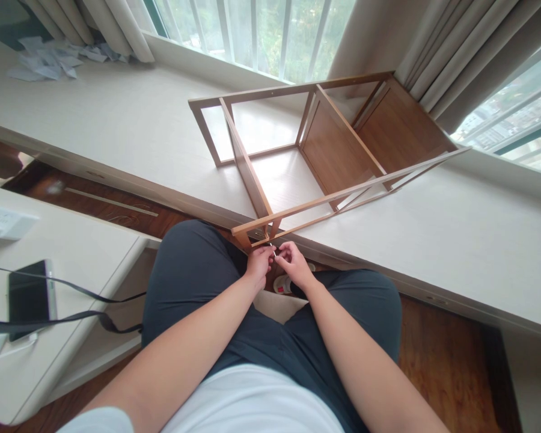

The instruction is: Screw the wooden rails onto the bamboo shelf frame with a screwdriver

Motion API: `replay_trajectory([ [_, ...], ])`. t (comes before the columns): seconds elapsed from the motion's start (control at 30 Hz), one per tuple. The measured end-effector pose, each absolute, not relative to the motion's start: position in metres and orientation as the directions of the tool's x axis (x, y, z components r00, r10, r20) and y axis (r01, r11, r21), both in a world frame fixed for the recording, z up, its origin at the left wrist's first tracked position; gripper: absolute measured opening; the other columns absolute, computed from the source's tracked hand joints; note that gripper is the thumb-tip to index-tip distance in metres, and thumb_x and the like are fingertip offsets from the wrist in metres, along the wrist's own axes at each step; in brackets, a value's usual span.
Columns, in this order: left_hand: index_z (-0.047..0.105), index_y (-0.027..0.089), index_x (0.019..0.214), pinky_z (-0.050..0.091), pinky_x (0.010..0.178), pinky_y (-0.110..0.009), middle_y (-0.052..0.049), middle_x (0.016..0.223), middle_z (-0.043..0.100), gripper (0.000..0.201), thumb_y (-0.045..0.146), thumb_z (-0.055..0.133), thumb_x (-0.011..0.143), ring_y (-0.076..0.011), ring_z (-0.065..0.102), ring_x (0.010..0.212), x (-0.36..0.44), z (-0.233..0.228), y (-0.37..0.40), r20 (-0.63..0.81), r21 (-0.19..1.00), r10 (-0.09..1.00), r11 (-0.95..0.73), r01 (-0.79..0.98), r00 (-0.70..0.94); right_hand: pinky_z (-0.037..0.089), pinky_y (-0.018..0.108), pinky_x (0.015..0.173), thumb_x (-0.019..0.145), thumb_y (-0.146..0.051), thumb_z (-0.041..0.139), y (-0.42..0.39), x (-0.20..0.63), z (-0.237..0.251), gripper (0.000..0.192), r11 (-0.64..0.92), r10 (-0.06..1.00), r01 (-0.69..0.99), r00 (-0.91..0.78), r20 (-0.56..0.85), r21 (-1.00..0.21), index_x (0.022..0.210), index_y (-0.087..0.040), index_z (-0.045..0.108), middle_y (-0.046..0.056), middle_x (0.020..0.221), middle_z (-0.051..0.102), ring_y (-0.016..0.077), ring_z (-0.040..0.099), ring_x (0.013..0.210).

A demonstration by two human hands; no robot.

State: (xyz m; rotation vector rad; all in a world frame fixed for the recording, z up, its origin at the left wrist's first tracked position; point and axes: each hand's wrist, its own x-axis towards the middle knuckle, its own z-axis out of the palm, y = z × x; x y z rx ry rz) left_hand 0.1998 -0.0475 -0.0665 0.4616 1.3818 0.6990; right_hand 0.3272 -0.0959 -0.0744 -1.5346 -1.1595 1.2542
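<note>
Between my knees, my left hand [258,266] is closed, with its fingertips at a thin, light metal rod [273,249]. My right hand [296,264] pinches the lower end of this rod with thumb and fingers. Just above my hands is the near corner of a brown wooden shelf frame [315,204]. The frame lies on its side on the white window ledge, and that corner juts past the ledge's front edge. The rod's upper end is close to the frame's corner; whether it sits in a screw is too small to tell. Brown panels [336,141] stand inside the frame.
Crumpled white paper [45,59] lies at the ledge's [117,120] far left. On the left, a white desk [85,240] bears a phone [29,299] and a black strap [72,316]. Curtains [460,60] hang behind. A long strip [110,201] lies on the wooden floor.
</note>
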Motion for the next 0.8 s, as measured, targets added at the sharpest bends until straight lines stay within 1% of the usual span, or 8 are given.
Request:
replay_trajectory([
  [0.13,0.075,0.016,0.080,0.027,0.047,-0.019,0.000,0.070,0.058,0.031,0.039,0.081,0.060,-0.0080,0.047,0.055,0.200,-0.065,-0.049,-0.701,0.694,0.710,0.701,-0.167,0.068,0.044,0.028,0.064,0.080,-0.041,0.069,-0.096,0.327,-0.072,0.037,-0.231,0.973,0.165,0.059,-0.224,-0.959,0.106,-0.024,0.048,-0.004,0.077,0.059,0.0150,0.054,0.064],
  [0.23,0.076,0.016,0.082,0.028,0.047,-0.019,-0.001,0.071,0.058,0.033,0.041,0.079,0.063,-0.0077,0.046,0.054,0.200,-0.064,-0.050,-0.688,0.703,0.721,0.691,-0.169,0.088,0.043,0.027,0.062,0.079,-0.041,0.071,-0.096,0.327,-0.069,0.041,-0.209,0.978,0.169,0.028,-0.208,-0.963,0.108,-0.025,0.048,-0.004,0.076,0.059,0.0149,0.053,0.063],
  [0.47,0.075,0.015,0.082,0.028,0.048,-0.020,-0.001,0.071,0.059,0.028,0.037,0.078,0.065,-0.0083,0.048,0.055,0.199,-0.068,-0.050,-0.700,0.685,0.708,0.701,-0.198,0.087,0.042,0.026,0.062,0.079,-0.033,0.069,-0.097,0.326,-0.067,0.035,-0.174,0.985,0.193,0.016,-0.174,-0.966,0.108,-0.024,0.051,-0.004,0.076,0.058,0.0139,0.050,0.062],
  [0.63,0.076,0.015,0.086,0.029,0.048,-0.019,-0.002,0.073,0.064,0.026,0.032,0.076,0.067,-0.0083,0.050,0.056,0.199,-0.072,-0.048,-0.721,0.665,0.690,0.715,-0.215,0.066,0.040,0.025,0.063,0.081,-0.027,0.065,-0.097,0.326,-0.062,0.024,-0.138,0.988,0.237,-0.041,-0.152,-0.962,0.105,-0.023,0.061,-0.005,0.073,0.055,0.0132,0.048,0.063],
  [0.8,0.077,0.015,0.088,0.031,0.048,-0.019,-0.004,0.075,0.067,0.028,0.034,0.077,0.068,-0.0095,0.053,0.058,0.199,-0.072,-0.047,-0.724,0.664,0.688,0.714,-0.220,0.046,0.041,0.026,0.066,0.083,-0.025,0.062,-0.096,0.327,-0.061,0.023,-0.122,0.989,0.245,-0.050,-0.139,-0.962,0.105,-0.023,0.068,-0.003,0.075,0.055,0.0140,0.048,0.065],
])
